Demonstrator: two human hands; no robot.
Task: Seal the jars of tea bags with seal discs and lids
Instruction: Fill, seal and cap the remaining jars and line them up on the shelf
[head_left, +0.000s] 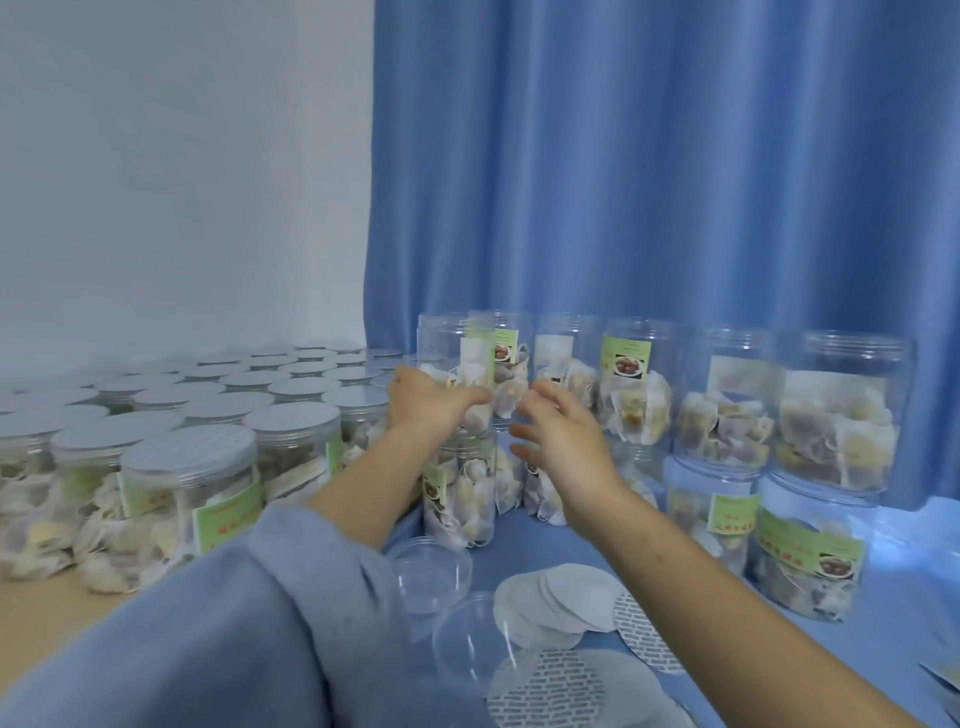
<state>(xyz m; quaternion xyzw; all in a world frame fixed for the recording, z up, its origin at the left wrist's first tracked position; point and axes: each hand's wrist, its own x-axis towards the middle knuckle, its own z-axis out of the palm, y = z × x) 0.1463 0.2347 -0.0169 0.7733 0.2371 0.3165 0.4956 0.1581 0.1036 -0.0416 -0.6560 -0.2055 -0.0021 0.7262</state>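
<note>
Open jars of tea bags stand stacked two high along the curtain. My left hand (431, 402) reaches forward and grips the upper open jar (451, 353) of the nearest stack, fingers wrapped across its front. The lower jar (460, 499) of that stack stands under it. Just right of the same jar, my right hand (558, 436) hovers with fingers spread and holds nothing. Near me lie loose white seal discs (563, 600), a printed disc (545, 691) and two clear lids (431, 574) (467, 642).
Several closed jars (192, 499) with silvery tops crowd the left side of the table. More open stacked jars (831, 415) line the right, in front of a blue curtain (649, 182). A blue cloth (893, 639) covers the table on the right.
</note>
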